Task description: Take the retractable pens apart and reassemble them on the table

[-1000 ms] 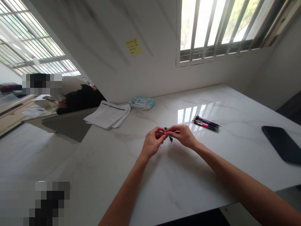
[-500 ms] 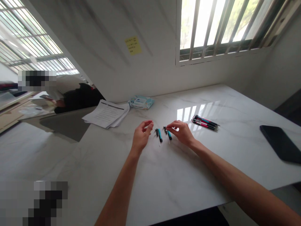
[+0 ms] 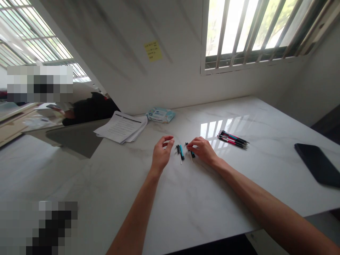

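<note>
As the marble-patterned table (image 3: 170,209) spreads beneath both, the left hand (image 3: 161,152) hovers with thumb and fingers parted, apparently holding nothing, while the right hand (image 3: 202,149) curls over pen parts (image 3: 193,154), any grip hidden. To its right, retractable pens (image 3: 233,140) look whole. Between the hands, a turquoise barrel (image 3: 181,151), a black piece (image 3: 178,149) and a slim white refill (image 3: 181,161) lie loose: two pens seem taken apart, the grouped ones not.

Left hand (image 3: 161,153) parted from right hand (image 3: 204,150), right lowered over pen parts (image 3: 193,154)
</note>
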A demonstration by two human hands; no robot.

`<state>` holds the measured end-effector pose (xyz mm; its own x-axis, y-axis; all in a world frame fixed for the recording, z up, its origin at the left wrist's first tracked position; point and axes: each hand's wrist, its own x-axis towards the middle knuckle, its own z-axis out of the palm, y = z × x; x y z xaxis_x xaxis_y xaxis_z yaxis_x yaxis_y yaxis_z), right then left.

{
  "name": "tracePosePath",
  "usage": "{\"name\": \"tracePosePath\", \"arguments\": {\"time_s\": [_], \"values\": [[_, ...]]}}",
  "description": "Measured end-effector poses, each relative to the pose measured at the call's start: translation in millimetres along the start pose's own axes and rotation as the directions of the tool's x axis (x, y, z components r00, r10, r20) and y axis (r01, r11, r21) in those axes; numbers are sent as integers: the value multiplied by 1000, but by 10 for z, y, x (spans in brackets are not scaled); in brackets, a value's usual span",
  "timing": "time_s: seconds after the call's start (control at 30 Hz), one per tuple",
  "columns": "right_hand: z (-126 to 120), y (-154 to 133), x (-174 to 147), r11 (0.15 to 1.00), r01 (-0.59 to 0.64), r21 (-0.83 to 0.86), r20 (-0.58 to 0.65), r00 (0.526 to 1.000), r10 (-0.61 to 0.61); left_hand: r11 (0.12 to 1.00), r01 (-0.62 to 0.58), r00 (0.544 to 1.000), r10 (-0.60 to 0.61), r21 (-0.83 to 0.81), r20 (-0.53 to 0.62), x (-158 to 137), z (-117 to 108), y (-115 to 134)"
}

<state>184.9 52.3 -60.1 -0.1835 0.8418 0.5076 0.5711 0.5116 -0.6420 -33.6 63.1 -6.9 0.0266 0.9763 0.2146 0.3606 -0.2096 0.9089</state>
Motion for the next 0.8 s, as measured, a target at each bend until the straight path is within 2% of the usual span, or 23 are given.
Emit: {"name": "tracePosePath", "arguments": {"time_s": [0.3, 0.53, 0.6, 0.7, 0.8], "values": [[18, 28, 2, 999, 23, -43, 36, 999, -22, 1000, 0, 1000, 0, 1, -15, -12, -16, 71], [-22, -28, 14, 999, 18, -50, 6, 1000, -18, 1000, 2, 1000, -2, 4, -13, -11, -33, 91], [-136, -38, 37, 998, 18, -63, -13, 1000, -19, 1000, 7, 1000, -6, 3, -12, -7, -40, 95], [-489, 71, 60, 989, -5, -146, -73, 997, -5, 1000, 12, 1000, -12, 5, -14, 1, -48, 102], [-956, 352, 18, 939, -183, -290, -228, 967, 117, 1000, -2, 1000, 2, 6, -13, 0, -47, 105]]}}
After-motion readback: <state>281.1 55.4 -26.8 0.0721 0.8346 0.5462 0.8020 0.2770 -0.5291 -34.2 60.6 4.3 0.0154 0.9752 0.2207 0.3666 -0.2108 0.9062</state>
